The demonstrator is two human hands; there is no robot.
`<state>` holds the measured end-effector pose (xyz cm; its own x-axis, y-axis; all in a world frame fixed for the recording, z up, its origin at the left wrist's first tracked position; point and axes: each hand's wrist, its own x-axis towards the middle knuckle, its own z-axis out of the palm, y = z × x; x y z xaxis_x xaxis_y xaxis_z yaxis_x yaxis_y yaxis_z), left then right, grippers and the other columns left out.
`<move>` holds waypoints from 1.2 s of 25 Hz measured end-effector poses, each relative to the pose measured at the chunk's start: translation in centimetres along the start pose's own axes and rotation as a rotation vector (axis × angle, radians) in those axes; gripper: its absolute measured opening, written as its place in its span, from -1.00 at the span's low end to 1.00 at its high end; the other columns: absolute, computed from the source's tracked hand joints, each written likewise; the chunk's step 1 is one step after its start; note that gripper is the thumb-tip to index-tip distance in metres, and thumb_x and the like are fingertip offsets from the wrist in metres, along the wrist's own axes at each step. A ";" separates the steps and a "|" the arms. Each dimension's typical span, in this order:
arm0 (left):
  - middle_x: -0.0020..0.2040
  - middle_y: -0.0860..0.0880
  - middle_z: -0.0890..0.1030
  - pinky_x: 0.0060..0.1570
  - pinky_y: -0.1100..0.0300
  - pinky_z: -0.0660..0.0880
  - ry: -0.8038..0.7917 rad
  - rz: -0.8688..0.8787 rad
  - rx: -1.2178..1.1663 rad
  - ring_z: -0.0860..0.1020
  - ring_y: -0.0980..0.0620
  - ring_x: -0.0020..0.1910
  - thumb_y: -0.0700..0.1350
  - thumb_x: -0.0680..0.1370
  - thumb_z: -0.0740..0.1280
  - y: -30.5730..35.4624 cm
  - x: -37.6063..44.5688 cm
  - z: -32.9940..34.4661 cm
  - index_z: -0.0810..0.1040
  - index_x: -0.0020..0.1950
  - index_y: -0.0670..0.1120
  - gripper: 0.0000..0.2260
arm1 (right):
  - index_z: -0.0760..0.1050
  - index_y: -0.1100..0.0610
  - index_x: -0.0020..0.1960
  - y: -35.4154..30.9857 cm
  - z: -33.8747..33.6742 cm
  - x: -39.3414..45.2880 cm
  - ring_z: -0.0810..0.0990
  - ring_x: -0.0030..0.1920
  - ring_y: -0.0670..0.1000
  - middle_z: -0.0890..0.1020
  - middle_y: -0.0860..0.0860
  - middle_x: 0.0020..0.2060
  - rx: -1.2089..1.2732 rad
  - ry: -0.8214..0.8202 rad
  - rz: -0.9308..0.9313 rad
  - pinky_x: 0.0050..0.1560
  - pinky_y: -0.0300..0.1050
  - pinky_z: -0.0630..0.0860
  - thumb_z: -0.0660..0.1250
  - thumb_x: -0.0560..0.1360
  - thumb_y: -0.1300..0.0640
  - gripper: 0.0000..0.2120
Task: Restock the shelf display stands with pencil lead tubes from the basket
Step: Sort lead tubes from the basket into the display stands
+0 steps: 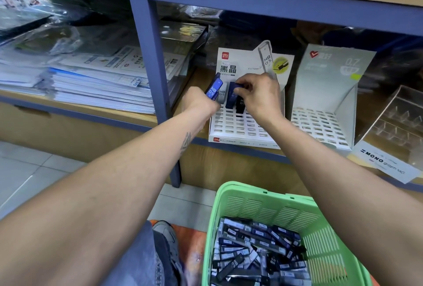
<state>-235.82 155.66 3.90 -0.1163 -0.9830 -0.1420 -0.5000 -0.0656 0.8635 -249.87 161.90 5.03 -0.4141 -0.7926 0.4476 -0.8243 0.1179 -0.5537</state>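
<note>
Both forearms are bare all the way down, no sleeves, no watch or bands on either wrist. The left forearm has a dark tattoo on the inner side just below the wrist, kinda angular, too blurry to make out the design. Lower down there's a knee in grey-blue denim and a grey sneaker with darker panels.

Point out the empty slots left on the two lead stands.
White stand: the front rows below both hands are empty; tubes crowd only the back row, where the right hand seats one and the left hand holds another. Grey stand: every visible slot is empty.
</note>
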 end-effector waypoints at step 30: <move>-0.42 -0.05 0.53 -0.55 0.25 0.34 -0.308 0.032 -0.138 0.42 0.07 -0.54 -0.20 0.41 0.55 2.3 -3.3 -1.6 0.57 -0.08 -0.16 -0.80 | 0.57 0.14 -0.14 -4.9 -2.4 -0.6 0.70 -0.24 0.14 0.68 0.10 -0.26 0.568 -0.155 0.245 -0.15 0.08 0.67 0.54 0.47 0.10 -0.83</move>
<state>-235.16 158.52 7.11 -0.3948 -0.8883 -0.2349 -0.3733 -0.0785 0.9244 -246.53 163.21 9.11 -0.4689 -0.8653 0.1771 -0.3619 0.0053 -0.9322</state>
